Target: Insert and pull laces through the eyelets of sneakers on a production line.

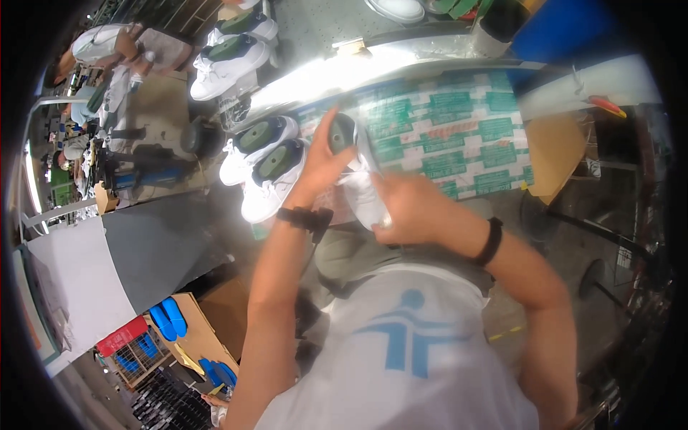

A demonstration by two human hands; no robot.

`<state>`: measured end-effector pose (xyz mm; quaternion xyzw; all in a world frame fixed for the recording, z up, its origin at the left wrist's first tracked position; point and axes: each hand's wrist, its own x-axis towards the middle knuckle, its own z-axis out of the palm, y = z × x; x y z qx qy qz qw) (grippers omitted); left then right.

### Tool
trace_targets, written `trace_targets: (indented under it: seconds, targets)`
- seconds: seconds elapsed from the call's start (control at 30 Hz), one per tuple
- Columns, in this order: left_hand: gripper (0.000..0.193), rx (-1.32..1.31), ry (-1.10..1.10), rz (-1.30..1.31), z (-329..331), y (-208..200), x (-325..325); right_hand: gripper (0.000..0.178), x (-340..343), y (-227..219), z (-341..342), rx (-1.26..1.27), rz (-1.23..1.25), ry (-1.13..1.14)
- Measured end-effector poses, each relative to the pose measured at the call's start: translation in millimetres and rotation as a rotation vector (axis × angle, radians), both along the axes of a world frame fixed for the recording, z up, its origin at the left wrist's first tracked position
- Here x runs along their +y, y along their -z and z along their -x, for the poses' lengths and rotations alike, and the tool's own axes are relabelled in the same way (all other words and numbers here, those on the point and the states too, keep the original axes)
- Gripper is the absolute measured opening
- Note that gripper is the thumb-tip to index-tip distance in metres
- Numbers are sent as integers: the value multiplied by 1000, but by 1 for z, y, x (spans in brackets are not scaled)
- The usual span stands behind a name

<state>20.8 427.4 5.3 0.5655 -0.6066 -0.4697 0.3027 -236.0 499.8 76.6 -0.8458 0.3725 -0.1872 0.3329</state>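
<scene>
A white lace-up sneaker [364, 197] with a dark green insole is held between my hands over the near edge of the work surface, toe toward me. My left hand [324, 165] grips it at the heel and collar, thumb and fingers spread around the opening. Closed on the forefoot and toe from the right side is my right hand [412, 208], slightly blurred; its far fingertips are hidden. Just left of my left hand stand two similar sneakers, one nearer [266, 188] and one farther [251, 143], with openings facing up.
Green-and-white printed sheeting [444, 136] covers the work surface. More white sneakers [229, 68] stand at the far left. Brown cardboard [555, 158] hangs at the right edge. A grey panel [165, 247] lies left of me, with blue shoe-shaped pieces [168, 319] below it. Other people work at far left.
</scene>
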Motion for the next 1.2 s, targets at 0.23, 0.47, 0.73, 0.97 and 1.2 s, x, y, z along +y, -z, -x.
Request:
trace_targets:
  seconds: [0.23,0.47,0.73,0.97,1.2]
  targets:
    - [87,173,-42,-40,-20,-1,6,82,18,-64,63,257,-236,-7]
    - [87,-165,-39,166,9,3,2,93,23,3,4,-30,-213,193]
    - [87,-206,-70,185,16,2,2,96,19,34,-16,-84,-231,229]
    - [83,-234,-85,169,16,-5,3,96,21,14,-15,65,-50,160]
    - [81,-192,-98,261,14,9,1,90,18,22,-16,-59,-106,293]
